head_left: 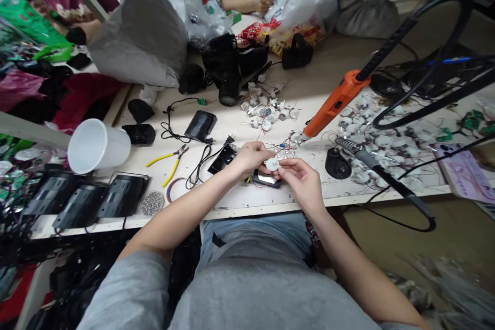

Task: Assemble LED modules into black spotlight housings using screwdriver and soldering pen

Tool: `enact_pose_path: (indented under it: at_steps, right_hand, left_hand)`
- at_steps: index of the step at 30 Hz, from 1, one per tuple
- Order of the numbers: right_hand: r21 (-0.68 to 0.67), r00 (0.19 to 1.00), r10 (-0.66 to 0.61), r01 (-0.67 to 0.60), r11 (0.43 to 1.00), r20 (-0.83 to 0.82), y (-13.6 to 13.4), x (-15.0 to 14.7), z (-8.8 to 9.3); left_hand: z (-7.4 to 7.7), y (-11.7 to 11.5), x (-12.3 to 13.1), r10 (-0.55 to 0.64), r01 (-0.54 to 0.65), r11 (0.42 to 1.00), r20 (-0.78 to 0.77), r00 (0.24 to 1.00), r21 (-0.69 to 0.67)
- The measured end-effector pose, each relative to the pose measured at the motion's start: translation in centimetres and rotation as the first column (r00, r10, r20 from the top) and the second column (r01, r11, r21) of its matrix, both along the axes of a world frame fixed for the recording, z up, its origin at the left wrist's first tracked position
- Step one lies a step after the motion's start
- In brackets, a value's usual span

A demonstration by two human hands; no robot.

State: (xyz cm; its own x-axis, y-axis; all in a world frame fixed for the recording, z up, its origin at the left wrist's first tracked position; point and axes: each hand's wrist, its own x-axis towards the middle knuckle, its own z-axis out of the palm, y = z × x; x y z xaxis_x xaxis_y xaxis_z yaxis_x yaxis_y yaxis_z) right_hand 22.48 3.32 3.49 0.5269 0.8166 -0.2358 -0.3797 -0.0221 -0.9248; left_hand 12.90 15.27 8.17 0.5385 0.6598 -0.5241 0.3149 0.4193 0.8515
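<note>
In the head view, my right hand (303,179) pinches a small white round part (271,164) by its edge. My left hand (252,158) is closed at the other side of that part, its fingertips touching it or its thin wires; exactly which I cannot tell. Just below lies a dark housing (266,179) with a pale inside, partly hidden by my hands. An open black case (223,159) with a plug cord sits left of my left hand. Several shiny round pieces (285,153) lie behind the held part, beside the tip of an orange pen-shaped tool (335,104).
Yellow-handled pliers (170,162), a white tub (98,146) and a dish of small metal pieces (152,203) stand left. Many white parts with wires (381,139) cover the right side. A coiled-spring holder (359,157) stands near. Another person's hand (264,3) shows across the table.
</note>
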Motion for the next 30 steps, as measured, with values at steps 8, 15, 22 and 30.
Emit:
enact_pose_path:
  at_steps: [8, 15, 22, 30]
  right_hand:
    - [0.000, 0.999, 0.046, -0.046, 0.999, -0.010, 0.2, 0.5, 0.7]
    - [-0.009, 0.979, 0.089, -0.092, 0.996, -0.183, 0.6, 0.8, 0.2]
    - [-0.037, 0.964, 0.159, -0.171, 0.985, -0.215, 0.8, 0.4, 0.1]
    - [-0.163, 0.961, 0.195, -0.164, 0.973, 0.195, -1.8, -0.9, 2.5]
  left_hand:
    - [0.1, -0.5, 0.1, 0.040, -0.040, 0.999, -0.007, 0.999, 0.004]
    - [0.0, -0.4, -0.3, 0.043, -0.042, 0.999, 0.087, 0.995, -0.019]
    - [0.0, -1.3, -1.6, -0.103, 0.048, 0.962, 0.195, 0.975, 0.270]
    - [-0.3, -3.0, -2.4, -0.237, 0.101, 0.677, 0.085, 0.968, 0.729]
